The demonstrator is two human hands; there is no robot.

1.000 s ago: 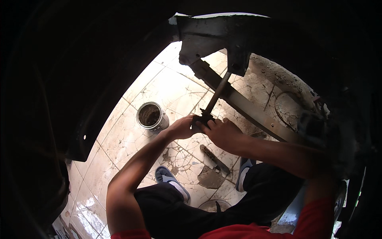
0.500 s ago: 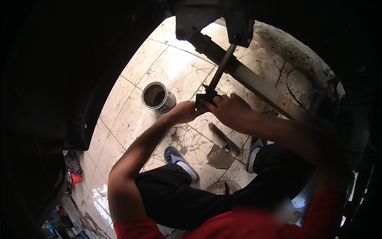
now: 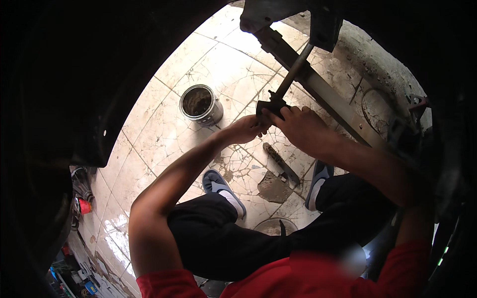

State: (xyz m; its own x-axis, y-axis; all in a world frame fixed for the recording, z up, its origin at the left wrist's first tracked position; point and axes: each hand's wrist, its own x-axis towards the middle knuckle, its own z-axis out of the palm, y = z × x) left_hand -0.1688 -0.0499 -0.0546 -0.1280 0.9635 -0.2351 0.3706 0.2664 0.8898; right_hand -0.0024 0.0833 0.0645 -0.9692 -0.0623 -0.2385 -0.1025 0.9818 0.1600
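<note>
A dark blocky part [image 3: 270, 108] sits at the lower end of a slim metal rod [image 3: 294, 72], which slopes down from a dark bracket [image 3: 325, 31] overhead. My left hand [image 3: 244, 130] grips the part's lower left edge with curled fingers. From the right, my right hand [image 3: 309, 130] is closed around its other side, the fingers pressed against its face. The far side of the part and some fingertips are hidden, and shadow blurs its detail.
An open metal can [image 3: 202, 106] with a dirty inside stands left of my hands. A long-handled tool [image 3: 281, 165] lies between my sandalled feet, beside a broken floor patch [image 3: 274, 187]. A long metal beam [image 3: 333, 102] slants past on the right. Dark bodywork [image 3: 54, 89] surrounds the view.
The view has shifted, so the rod, the dark part and both hands appear farther right. Both hands stay on the part, with the left fingers curled at its lower edge.
</note>
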